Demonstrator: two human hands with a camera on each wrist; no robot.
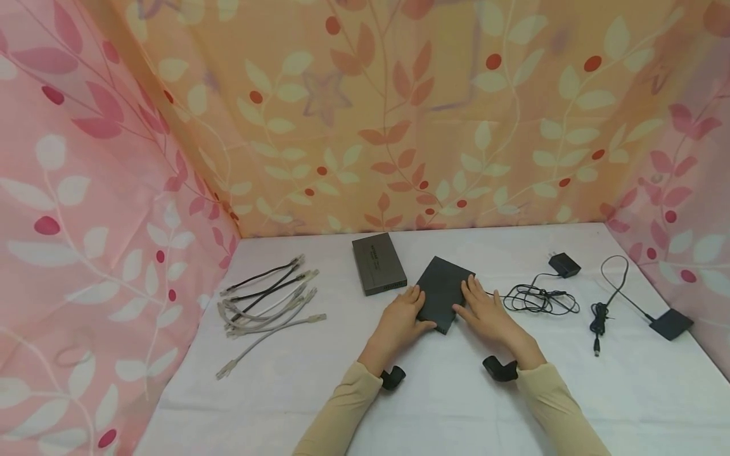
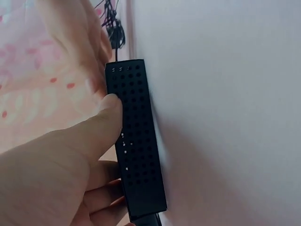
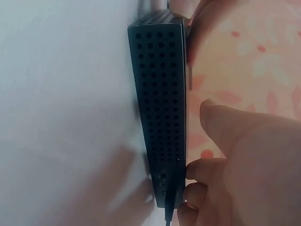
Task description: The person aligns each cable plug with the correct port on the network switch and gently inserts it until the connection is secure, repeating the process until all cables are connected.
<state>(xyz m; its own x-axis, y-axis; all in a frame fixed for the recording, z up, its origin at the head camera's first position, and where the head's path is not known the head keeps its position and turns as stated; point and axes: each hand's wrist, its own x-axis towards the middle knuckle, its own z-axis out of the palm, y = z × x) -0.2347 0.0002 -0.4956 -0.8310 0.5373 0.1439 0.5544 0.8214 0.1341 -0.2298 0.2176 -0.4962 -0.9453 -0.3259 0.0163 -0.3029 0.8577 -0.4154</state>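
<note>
A flat black network switch (image 1: 443, 290) with perforated sides lies between both hands on the white-covered table. My left hand (image 1: 399, 320) rests its fingers along the switch's left edge, its thumb at the near edge. In the left wrist view that thumb (image 2: 112, 104) touches the top of the perforated side. Across from it, my right hand (image 1: 485, 310) lays extended fingers at the right edge. Its thumb (image 3: 214, 117) stands a little apart from the switch in the right wrist view. A thin black power cord (image 3: 169, 214) is plugged in near one end of the perforated side.
A second, grey-brown network switch (image 1: 379, 264) lies behind. Several grey and black network cables (image 1: 268, 304) are heaped at the left. On the right are a coiled cord (image 1: 536, 299) with its power adapter (image 1: 564, 265) and another adapter (image 1: 671, 324). Floral cloth (image 1: 342, 145) walls the table.
</note>
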